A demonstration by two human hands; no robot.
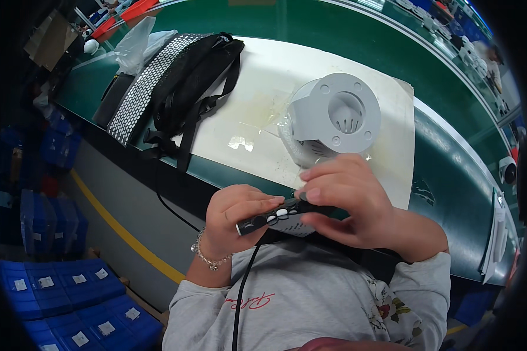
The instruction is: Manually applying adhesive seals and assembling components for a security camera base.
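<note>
My left hand is closed on the left end of a sheet of round pads. Black and white discs show along the sheet's upper edge, and its printed side faces down toward my shirt. At the right end, my right hand bends its fingers over the sheet, with a small dark round pad at the fingertips. Whether that pad is off the sheet is hard to see. Just beyond my right hand stands a white round plastic housing, its hollow ring facing up, with small round recesses around the rim and slots inside.
Under the housing lies a white board on the green table. A black mesh bag with straps lies to the left. Blue bins stand on the floor at lower left. Papers hang at the right edge.
</note>
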